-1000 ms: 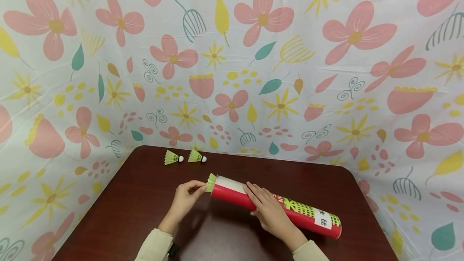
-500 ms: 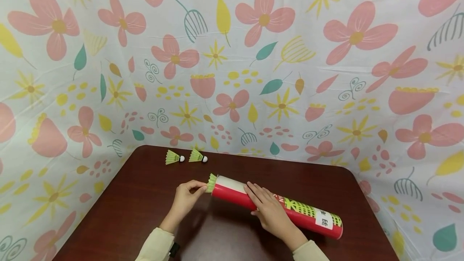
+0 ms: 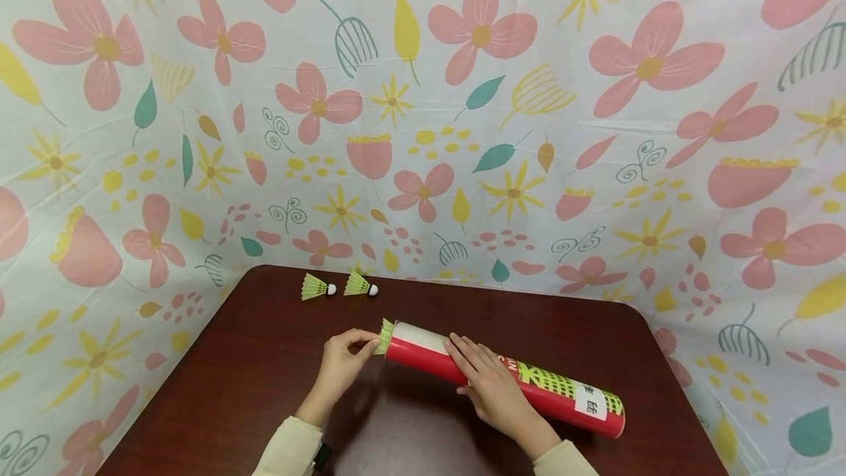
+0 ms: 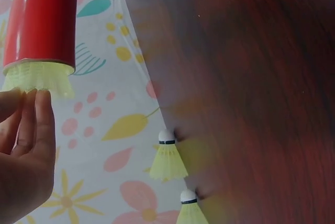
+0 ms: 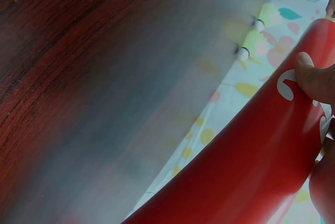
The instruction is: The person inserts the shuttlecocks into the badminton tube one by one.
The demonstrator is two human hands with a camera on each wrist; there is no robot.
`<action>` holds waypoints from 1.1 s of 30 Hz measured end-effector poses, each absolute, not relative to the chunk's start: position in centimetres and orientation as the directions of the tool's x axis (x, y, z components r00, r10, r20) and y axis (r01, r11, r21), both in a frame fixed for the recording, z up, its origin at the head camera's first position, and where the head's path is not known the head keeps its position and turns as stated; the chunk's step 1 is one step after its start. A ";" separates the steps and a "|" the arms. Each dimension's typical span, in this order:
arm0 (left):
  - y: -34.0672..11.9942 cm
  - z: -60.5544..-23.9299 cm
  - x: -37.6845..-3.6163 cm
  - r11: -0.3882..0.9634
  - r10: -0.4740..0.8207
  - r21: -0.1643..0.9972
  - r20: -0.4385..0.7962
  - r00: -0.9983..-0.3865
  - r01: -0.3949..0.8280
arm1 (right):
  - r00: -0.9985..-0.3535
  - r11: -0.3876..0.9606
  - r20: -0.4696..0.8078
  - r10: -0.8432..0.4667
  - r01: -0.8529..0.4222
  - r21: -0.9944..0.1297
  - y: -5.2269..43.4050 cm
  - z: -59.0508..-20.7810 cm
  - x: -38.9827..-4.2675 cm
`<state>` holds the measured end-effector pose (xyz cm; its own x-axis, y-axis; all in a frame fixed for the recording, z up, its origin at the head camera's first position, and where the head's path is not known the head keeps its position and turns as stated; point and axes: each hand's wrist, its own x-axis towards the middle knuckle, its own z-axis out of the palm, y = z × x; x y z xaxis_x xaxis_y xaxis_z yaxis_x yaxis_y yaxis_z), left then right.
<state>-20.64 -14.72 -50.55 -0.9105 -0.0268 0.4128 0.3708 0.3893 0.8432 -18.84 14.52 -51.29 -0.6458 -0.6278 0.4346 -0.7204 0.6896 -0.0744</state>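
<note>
A red shuttlecock tube (image 3: 423, 360) with white and yellow-green print slants across the table, its open end to the left. Out of that end sticks the yellow skirt of a shuttlecock (image 3: 385, 338); its cork is hidden inside. My left hand (image 3: 341, 362) pinches the skirt's edge between thumb and fingertips, as the left wrist view also shows with the skirt (image 4: 52, 77) just below the tube's rim. My right hand (image 3: 492, 388) grips the tube around its middle, fingers over the top; in the right wrist view the thumb (image 5: 314, 80) lies along the red side.
Two more yellow shuttlecocks, one at the left (image 3: 317, 287) and one beside it (image 3: 360, 284), lie near the back edge of the dark wooden table (image 3: 218, 388). A floral cloth (image 3: 423, 131) hangs behind and around the table.
The shuttlecock has slid slightly further into the tube, with my left hand shifting a little to the right. My right hand and the tube stay nearly still.
</note>
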 end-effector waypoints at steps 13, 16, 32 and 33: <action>-14.5 -50.4 -20.6 0.428 -0.024 0.811 0.452 -0.892 0.399 | -0.651 0.698 0.437 -0.620 -0.713 -0.071 14.6 -51.2 -18.8; -14.4 -50.4 -20.9 0.425 -0.019 0.811 0.452 -0.892 0.402 | -0.650 0.698 0.437 -0.621 -0.713 -0.069 14.6 -51.2 -18.8; -13.9 -50.5 -21.5 0.428 0.048 0.809 0.424 -0.905 0.402 | -0.630 0.676 0.445 -0.636 -0.733 -0.070 14.1 -51.3 -19.0; -14.0 -50.5 -21.5 0.428 0.054 0.809 0.422 -0.905 0.403 | -0.629 0.676 0.445 -0.637 -0.734 -0.069 14.1 -51.3 -19.0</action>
